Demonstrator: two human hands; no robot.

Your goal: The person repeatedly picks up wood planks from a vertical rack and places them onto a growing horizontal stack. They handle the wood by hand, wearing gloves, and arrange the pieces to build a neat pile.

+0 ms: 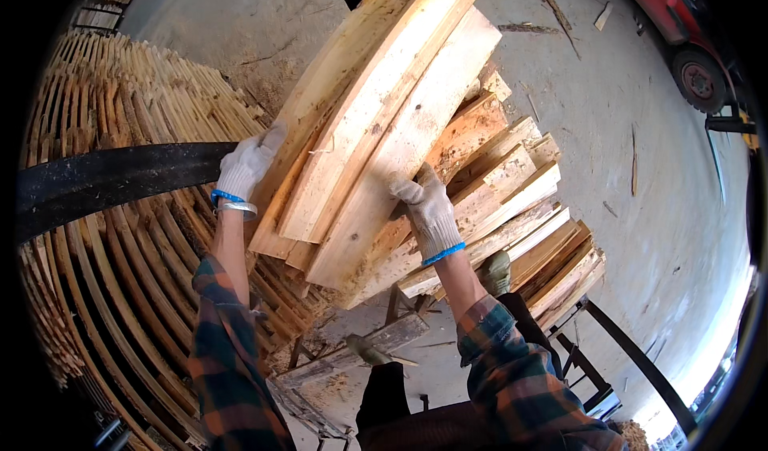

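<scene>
Several pale rough-sawn wooden boards (384, 123) lie side by side in front of me, slanting from lower left to upper right. My left hand (250, 163), in a white knit glove with a blue cuff, grips their left edge, thumb upward. At the right edge of the same boards, my gloved right hand (430, 209) is closed against the wood, with its thumb over the top. The undersides of the boards and some of my fingertips are hidden. More rough boards (500, 175) are piled just right of my right hand, some with bark on them.
Long rows of stacked wooden strips (136, 251) fill the left side. A black bar (120, 180) reaches across them toward my left hand. Below stands a wood and metal trestle (352, 355). A red vehicle (656, 7) with a black wheel (698, 79) is at upper right. Wood scraps litter the concrete floor (596, 131).
</scene>
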